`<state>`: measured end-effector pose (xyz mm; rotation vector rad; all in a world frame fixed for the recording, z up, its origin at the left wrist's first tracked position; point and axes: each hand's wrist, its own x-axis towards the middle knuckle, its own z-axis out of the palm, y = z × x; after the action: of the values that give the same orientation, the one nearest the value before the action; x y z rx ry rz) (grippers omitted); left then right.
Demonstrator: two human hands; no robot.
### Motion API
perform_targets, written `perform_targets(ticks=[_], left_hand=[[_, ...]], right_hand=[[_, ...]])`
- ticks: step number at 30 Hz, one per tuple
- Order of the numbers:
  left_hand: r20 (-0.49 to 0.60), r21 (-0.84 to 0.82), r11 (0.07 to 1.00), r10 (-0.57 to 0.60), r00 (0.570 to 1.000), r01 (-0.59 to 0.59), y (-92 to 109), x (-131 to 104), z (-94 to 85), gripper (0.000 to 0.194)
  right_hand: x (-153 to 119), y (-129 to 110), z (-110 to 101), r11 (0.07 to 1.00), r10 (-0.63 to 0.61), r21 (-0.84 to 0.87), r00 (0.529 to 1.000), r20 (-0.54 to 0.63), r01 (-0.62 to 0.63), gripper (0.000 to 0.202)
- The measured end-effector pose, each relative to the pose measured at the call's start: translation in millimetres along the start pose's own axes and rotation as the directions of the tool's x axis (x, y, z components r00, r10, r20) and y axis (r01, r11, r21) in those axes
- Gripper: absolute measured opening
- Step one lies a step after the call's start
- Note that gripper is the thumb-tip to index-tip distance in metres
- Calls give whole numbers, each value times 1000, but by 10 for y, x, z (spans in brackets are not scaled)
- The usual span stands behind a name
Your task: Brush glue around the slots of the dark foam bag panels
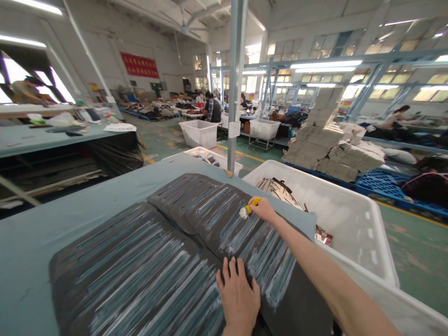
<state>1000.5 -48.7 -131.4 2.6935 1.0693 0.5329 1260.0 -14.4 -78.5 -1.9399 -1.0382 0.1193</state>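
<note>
Pressing on the dark sheets [140,213] is the L hand [240,297], open w/ its fingers spread, palm down, w/ nothing in its grip. The R hand [265,209] is closed round the yellow handle of a small brush [248,208], and the brush's pale tip is at the sheet nearer the far edge of the table [24,261]. The sheets lie side by side on the table, between its L edge and its far edge, approx. From where I stand, I think the wipes should be long and soft, going the same way as the shiny stripes [149,275], w/ just a bit of wet stuff on the tip, bc a big blob could make lumps. The L hand should prob. push on a dry bit, so the sheet can't slide or fold up. I'd go slow by the rims too, bc goo could get on the table. Some parts are hard to see, tho. The L hand hides the bit under it, the R arm [315,261] covers part of one sheet, and the near ends are cut off. I can't tell if the bluish bits are slits or wet goo. The tip is blurry, so idk if it touches the sheet or floats just over it.
</note>
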Motion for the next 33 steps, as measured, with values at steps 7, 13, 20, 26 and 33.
perform_targets(ticks=[7,13,20,26,33], left_hand=[[-1,-10,1000,2,1000,-2,22,-13,-26,46],[-17,0,1000,-7,1000,7,24,-21,-2,44],[-20,25,1000,12,1000,-12,34,-51,24,42],[-38,45,999,28,999,-26,35,-74,65,42],[-17,64,997,46,999,-45,26,-88,30,39]], right_hand=[[-225,-247,-95,999,-23,45,989,-145,29,15],[-701,-262,50,934,-136,357,908,395,-16,12],[-244,289,-518,994,70,-65,962,-263,-90,12],[-508,227,-318,996,-35,82,999,14,34,16],[-982,378,-739,999,-39,-34,883,-467,26,27]])
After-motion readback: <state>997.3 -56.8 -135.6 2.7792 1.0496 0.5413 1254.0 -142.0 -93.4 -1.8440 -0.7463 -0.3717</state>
